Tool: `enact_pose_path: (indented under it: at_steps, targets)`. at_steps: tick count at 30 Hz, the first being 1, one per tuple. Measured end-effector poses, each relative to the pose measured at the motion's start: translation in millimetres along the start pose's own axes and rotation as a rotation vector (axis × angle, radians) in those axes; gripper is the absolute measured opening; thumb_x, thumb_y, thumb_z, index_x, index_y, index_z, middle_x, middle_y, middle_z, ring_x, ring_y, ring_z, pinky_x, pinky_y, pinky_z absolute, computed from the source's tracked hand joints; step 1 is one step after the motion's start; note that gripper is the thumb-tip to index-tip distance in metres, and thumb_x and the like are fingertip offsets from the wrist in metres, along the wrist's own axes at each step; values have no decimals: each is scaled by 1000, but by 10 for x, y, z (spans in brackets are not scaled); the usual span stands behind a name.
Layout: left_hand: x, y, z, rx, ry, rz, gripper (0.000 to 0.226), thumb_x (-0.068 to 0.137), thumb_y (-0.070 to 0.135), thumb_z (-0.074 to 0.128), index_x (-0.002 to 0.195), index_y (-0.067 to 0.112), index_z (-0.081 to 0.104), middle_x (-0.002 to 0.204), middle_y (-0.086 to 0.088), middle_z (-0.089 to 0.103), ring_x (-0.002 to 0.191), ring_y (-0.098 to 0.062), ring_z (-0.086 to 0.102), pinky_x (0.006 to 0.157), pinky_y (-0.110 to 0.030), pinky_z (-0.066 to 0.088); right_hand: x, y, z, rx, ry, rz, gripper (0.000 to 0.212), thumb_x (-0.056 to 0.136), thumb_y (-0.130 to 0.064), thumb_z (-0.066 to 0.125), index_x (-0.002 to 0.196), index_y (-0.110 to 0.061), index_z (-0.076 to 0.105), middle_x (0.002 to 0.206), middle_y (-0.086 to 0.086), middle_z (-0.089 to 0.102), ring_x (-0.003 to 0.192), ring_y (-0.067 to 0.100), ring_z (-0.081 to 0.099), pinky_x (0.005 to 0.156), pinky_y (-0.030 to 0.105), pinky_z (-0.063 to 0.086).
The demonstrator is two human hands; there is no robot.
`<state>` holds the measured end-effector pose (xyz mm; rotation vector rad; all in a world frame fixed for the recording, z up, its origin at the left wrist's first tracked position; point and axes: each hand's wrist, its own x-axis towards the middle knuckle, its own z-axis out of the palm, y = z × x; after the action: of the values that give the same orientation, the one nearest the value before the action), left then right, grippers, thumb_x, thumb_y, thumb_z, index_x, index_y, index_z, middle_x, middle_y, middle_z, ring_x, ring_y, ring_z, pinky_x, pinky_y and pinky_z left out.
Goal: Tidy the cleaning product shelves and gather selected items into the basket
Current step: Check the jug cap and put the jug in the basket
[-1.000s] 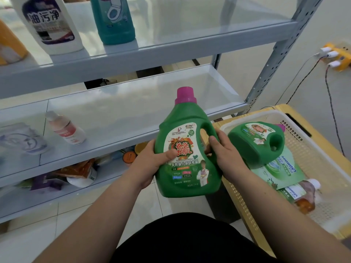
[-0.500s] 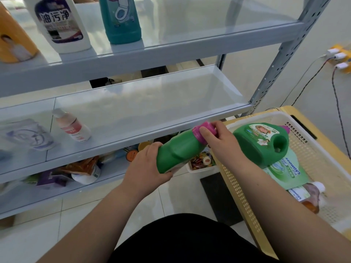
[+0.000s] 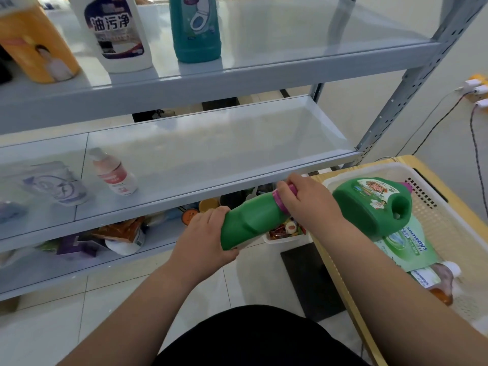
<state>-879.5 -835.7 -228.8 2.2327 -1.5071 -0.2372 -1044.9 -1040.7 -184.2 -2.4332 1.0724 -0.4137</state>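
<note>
A green detergent bottle (image 3: pixel 250 220) with a pink cap lies tilted on its side between my hands, cap pointing right toward the basket. My left hand (image 3: pixel 203 233) grips its base. My right hand (image 3: pixel 303 202) is curled round the cap and neck. The white mesh basket (image 3: pixel 433 215) sits on a yellow surface at the right. Inside it lie a second green detergent bottle (image 3: pixel 369 204), a green refill pouch (image 3: pixel 404 247) and a bottle of amber liquid (image 3: pixel 441 283).
A grey metal shelf unit (image 3: pixel 237 180) stands in front. On its top shelf are an orange container (image 3: pixel 34 46), a white cleaner bottle (image 3: pixel 113 33) and a teal toilet cleaner (image 3: pixel 195 27). A small pink bottle (image 3: pixel 113 173) lies on the middle shelf. Cables and plugs hang far right.
The green bottle was upright with its label facing me. Now it is tipped sideways, with my right hand moved from the handle to the cap, and it sits slightly closer to the basket.
</note>
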Motion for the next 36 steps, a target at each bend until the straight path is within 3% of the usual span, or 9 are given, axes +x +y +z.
enact_pose_path:
  at_steps: [10,13,16,19,21,24,27,31,36]
  targets:
    - [-41,-369,-286,-176,-205,-27,92,53,69,69,136,45,38,116,26,44,103,-3,47,85,-22,39,-92,-316,47,16,62,-356,26,96,-41,34,86,-24,50,76,-9,49,65,9,45,55,24,37]
    - [-16,-446,-358,-223,-200,-53,89,53,66,71,133,44,41,115,22,52,103,-6,52,86,-25,45,-55,-390,139,88,56,-234,27,96,-44,41,97,-25,59,86,-12,55,78,7,53,63,25,46]
    - [16,-566,-440,-371,-192,-172,85,48,64,78,125,52,43,111,22,59,98,-4,59,80,-24,48,-65,-516,284,493,-25,12,35,93,-63,47,121,-44,54,110,-24,59,101,-6,58,81,20,50]
    - [57,-698,-481,-684,-186,-300,82,44,60,88,114,61,48,104,28,70,93,4,68,73,-14,53,-127,-462,564,720,-213,198,41,93,-68,45,131,-53,51,123,-20,64,112,6,64,95,42,57]
    - [112,-766,-445,-923,-193,-365,91,44,53,97,123,54,53,112,20,74,100,-4,72,84,-31,60,-214,-386,732,694,-334,263,35,94,-57,53,129,-54,53,120,-13,69,110,12,68,94,45,59]
    - [256,-777,-361,-1082,-224,-406,104,43,48,102,134,32,54,119,0,75,107,-23,74,93,-51,59,-248,-251,832,648,-349,289,33,99,-36,64,129,-44,54,104,-11,75,98,10,74,79,30,64]
    - [489,-701,-227,-1028,-245,-358,92,47,44,100,127,41,56,117,6,76,105,-17,74,88,-41,61,-31,-86,756,493,-307,298,29,101,-30,64,127,-38,55,104,-14,71,94,7,71,61,19,60]
    - [938,-561,-35,-940,-207,-337,78,57,33,99,117,53,53,108,26,73,97,4,70,74,-16,59,466,199,643,420,-249,316,24,101,-24,64,121,-35,55,107,-12,67,93,12,69,70,34,65]
    - [1548,-520,78,-682,-169,-297,63,74,36,90,112,63,48,103,45,64,99,18,61,68,-8,52,1149,524,500,295,-184,235,27,100,-27,64,116,-44,52,94,-22,62,85,-2,61,63,20,52]
